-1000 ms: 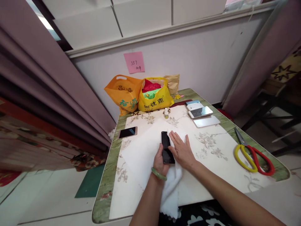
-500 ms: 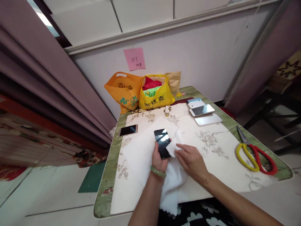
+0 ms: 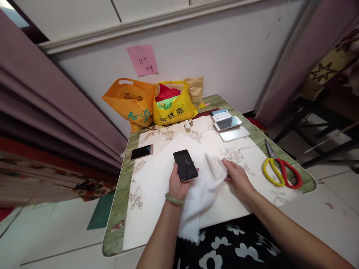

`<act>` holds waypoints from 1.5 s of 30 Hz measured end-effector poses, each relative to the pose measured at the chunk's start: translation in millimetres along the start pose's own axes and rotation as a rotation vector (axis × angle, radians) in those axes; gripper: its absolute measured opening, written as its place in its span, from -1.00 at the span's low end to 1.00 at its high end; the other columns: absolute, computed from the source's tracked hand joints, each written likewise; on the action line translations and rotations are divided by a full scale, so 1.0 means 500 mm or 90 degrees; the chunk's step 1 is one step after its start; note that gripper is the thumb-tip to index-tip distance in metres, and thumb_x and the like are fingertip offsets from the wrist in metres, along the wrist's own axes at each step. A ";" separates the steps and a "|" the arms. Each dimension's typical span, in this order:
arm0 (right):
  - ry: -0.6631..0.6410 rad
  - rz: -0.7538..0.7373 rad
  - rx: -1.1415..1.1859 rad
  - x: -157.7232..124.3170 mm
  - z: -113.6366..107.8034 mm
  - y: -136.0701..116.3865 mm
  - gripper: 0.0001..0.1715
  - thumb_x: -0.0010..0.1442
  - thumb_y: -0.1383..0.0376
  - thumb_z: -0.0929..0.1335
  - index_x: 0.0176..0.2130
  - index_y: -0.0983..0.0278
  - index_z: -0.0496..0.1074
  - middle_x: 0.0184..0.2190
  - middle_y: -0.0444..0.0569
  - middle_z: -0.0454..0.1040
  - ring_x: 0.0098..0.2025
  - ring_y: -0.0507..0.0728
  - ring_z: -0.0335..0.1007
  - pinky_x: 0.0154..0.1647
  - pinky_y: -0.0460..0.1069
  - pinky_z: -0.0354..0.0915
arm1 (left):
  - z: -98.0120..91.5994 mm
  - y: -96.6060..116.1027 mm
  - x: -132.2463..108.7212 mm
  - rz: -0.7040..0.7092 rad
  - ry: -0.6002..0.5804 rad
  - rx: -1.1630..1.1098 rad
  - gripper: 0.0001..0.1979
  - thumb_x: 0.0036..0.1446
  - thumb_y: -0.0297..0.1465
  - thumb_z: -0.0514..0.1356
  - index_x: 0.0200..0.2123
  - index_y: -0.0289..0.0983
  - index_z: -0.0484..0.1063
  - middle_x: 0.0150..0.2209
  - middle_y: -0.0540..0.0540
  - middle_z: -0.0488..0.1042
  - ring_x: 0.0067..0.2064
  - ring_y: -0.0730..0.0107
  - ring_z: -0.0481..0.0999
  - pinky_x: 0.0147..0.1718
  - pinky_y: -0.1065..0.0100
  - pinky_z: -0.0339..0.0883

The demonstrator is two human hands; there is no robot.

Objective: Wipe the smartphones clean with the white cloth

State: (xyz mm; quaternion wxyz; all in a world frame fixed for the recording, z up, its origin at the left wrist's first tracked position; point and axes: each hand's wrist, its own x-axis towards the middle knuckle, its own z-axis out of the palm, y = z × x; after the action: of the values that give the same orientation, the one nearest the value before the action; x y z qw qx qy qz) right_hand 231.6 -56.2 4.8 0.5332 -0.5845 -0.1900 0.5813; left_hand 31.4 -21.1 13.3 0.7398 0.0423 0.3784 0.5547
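Note:
My left hand [image 3: 180, 184], with a green bangle [image 3: 175, 199] at the wrist, holds a black smartphone [image 3: 185, 165] screen up above the table. My fingers wrap round its lower part. To the right, my right hand [image 3: 238, 177] pinches the edge of a white cloth [image 3: 202, 190]. The cloth hangs from those fingers, passes beside and below the phone, and droops over the table's front edge. A gap separates the raised cloth from the phone's screen.
Scissors [image 3: 276, 164] with yellow and red handles lie at the right. Several phones [image 3: 228, 123] sit stacked back right; another phone [image 3: 142, 151] lies left. Behind are a small bottle [image 3: 187, 127], an orange bag [image 3: 131, 101], a filled yellow bag [image 3: 175, 112] and a brown pouch [image 3: 195, 89].
My right hand has drawn the cloth off the phone's screen and moved it to the right. My left hand still holds the phone. The whole view has shifted.

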 end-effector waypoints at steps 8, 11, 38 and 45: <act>-0.048 -0.032 -0.022 0.023 -0.022 -0.003 -0.49 -0.15 0.13 0.54 -0.20 0.26 0.45 -0.40 -0.13 0.50 -0.52 0.00 0.32 -0.63 -0.14 0.20 | -0.029 0.025 -0.044 0.011 0.010 0.056 -0.57 0.23 -0.18 0.09 0.05 -0.31 0.41 0.00 -0.27 0.51 -0.01 -0.03 0.52 -0.02 -0.10 0.40; -0.008 -0.113 -0.091 0.028 -0.040 -0.001 -0.56 -0.11 0.08 0.50 -0.28 0.24 0.41 -0.43 -0.18 0.45 -0.55 -0.01 0.27 -0.68 -0.15 0.17 | -0.049 0.041 -0.035 0.052 0.000 0.065 -0.56 0.26 -0.17 0.05 0.06 -0.31 0.40 -0.01 -0.29 0.51 0.04 -0.03 0.49 0.01 -0.22 0.34; -0.602 -0.767 -0.945 -0.175 0.032 0.106 -0.90 0.25 0.29 0.31 -0.33 0.22 0.40 -0.38 -0.11 0.44 -0.35 0.07 0.30 -0.32 0.00 0.08 | -0.061 0.048 0.039 0.080 -0.014 -0.013 -0.51 0.28 -0.17 -0.01 0.12 -0.36 0.33 0.07 -0.34 0.45 0.07 0.02 0.46 0.01 -0.11 0.36; -0.598 -0.800 -0.723 -0.201 0.026 0.088 -0.64 0.26 -0.03 0.29 -0.23 0.16 0.50 -0.47 -0.12 0.48 -0.46 0.06 0.32 -0.39 -0.01 0.13 | -0.047 0.047 0.022 0.061 -0.040 0.047 -0.47 0.28 -0.16 -0.02 0.10 -0.47 0.34 -0.06 -0.39 0.52 -0.04 0.06 0.54 -0.03 0.02 0.41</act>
State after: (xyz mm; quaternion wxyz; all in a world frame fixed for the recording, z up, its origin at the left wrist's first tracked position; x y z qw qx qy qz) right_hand 177.2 -151.5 18.7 0.2546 -0.2549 -0.9141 0.1864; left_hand -0.2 -11.0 2.4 0.7219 0.1051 0.3724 0.5737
